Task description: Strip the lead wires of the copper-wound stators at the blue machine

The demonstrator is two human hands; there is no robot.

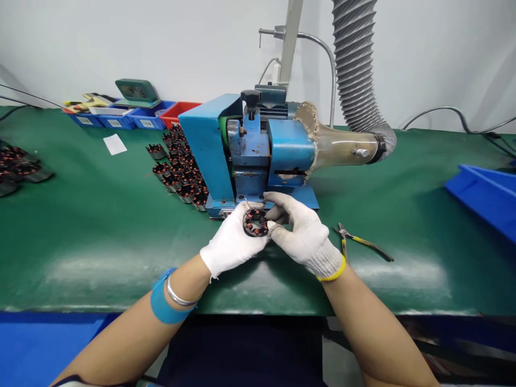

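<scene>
A round motor stator (255, 223) with copper windings and a dark rim is held up in front of the blue machine (252, 145). My left hand (234, 239), in a white glove, grips it from the left. On the right side, my gloved right hand (300, 226) has its thumb and fingers closed at the stator's edge; its fingertips partly cover the part. A thin wire end sticks up from the top of the stator. Cutting pliers (363, 242) with yellow handles lie on the green table to the right of my right hand.
Several more stators (177, 166) stand in rows left of the machine, others (20, 166) at the far left. Small blue and red bins (149, 115) line the back. A grey hose (357, 64) joins the machine's duct. One blue bin (484, 193) sits at the right.
</scene>
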